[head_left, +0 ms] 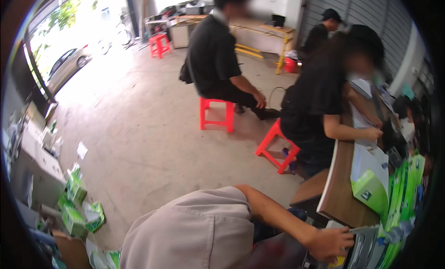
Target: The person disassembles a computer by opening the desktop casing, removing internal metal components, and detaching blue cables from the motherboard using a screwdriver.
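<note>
My left arm comes out of a beige sleeve (204, 220) at the bottom and reaches to the right. At its end, my left hand (330, 244) rests at the edge of a grey slotted case (364, 248), its fingers bent over the rim. What kind of device the case is, I cannot make out. A small yellow patch shows under the hand. Green-and-white packaging (394, 213) lies along the table right beside the case. My right hand is out of the picture.
A brown table (343, 195) curves up the right side, with a person in black (315, 107) working at it. Another person (213, 60) sits on a red stool (217, 113). Green boxes (74, 218) litter the floor at left. A yellow-framed bench (280, 37) stands behind.
</note>
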`<state>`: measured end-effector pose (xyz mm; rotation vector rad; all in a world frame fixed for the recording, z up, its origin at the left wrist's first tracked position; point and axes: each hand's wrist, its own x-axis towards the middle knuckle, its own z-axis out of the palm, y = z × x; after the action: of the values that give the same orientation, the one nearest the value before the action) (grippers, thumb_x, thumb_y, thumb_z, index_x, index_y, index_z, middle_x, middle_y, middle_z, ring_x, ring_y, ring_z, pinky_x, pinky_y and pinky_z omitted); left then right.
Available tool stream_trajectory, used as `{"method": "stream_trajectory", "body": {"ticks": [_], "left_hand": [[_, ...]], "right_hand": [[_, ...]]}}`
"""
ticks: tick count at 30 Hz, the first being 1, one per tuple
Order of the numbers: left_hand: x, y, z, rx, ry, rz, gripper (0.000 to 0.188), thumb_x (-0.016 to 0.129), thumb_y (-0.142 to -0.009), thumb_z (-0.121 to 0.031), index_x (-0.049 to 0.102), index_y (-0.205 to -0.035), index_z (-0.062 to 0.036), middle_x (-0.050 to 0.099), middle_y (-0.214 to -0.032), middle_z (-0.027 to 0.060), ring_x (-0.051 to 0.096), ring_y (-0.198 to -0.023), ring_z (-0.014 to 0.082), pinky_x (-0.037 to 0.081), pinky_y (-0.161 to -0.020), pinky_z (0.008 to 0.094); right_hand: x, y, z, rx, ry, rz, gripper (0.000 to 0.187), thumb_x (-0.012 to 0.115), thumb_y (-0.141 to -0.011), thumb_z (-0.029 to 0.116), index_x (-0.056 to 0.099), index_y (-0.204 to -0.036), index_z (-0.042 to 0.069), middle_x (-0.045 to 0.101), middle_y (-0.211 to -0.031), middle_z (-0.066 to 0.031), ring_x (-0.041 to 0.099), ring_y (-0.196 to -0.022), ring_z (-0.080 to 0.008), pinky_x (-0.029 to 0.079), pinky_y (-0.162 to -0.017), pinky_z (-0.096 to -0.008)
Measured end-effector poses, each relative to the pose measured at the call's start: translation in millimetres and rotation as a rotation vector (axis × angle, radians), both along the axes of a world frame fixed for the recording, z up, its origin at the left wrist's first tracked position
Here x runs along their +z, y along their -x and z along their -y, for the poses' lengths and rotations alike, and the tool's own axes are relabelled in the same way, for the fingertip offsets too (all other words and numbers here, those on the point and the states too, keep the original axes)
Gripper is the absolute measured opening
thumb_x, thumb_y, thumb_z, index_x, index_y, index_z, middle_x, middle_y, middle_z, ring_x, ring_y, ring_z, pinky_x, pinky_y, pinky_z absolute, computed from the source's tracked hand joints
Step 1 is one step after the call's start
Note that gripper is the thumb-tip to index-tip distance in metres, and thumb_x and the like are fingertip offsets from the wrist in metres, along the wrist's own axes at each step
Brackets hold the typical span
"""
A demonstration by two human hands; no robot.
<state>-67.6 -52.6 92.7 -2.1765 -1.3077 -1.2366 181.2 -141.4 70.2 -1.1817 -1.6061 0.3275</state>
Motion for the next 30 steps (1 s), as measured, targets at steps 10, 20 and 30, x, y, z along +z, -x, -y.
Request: {"method": "stream_trajectory", "body": {"ticks": [10,20,30], "left_hand": [[1.8,5.5,5.4,0.011,0.011,-0.115,0.040,0.058,-0.089,-0.047,0.067,-0.102,-0.0107,0.056,-0.108,0.0142,0.053,-0.107,0.0339,0.045,-0.086,0.0588],[5.8,20.3,-0.5,-0.245,0.286,0.114,0.037,0.069,-0.074,-0.035,0.065,-0.090,-0.0019,0.056,-0.106,0.0169,0.053,-0.108,0.0340,0.044,-0.090,0.0486],[28.0,50.8,-46.7,-0.292,0.414,0.043,0.030,0.065,-0.086,-0.023,0.065,-0.110,-0.0051,0.059,-0.111,0.0152,0.060,-0.103,0.0348,0.049,-0.086,0.0405]], "right_hand": [[-24.5,40.2,-23.8,0.151,0.058,-0.155,0.046,0.052,-0.098,0.035,0.056,-0.122,-0.003,0.062,-0.099,-0.0154,0.060,-0.088,-0.0260,0.050,-0.073,-0.0376],[-56.2,-19.7,-1.5,-0.119,0.085,-0.554,0.055,0.049,-0.098,0.042,0.050,-0.130,-0.002,0.059,-0.109,-0.0178,0.058,-0.096,-0.0279,0.050,-0.079,-0.0414],[-14.4,28.1,27.7,-0.315,0.025,-0.663,0.029,0.044,-0.101,0.024,0.052,-0.108,-0.002,0.044,-0.066,-0.0041,0.045,-0.067,-0.0142,0.041,-0.083,-0.0343]]}}
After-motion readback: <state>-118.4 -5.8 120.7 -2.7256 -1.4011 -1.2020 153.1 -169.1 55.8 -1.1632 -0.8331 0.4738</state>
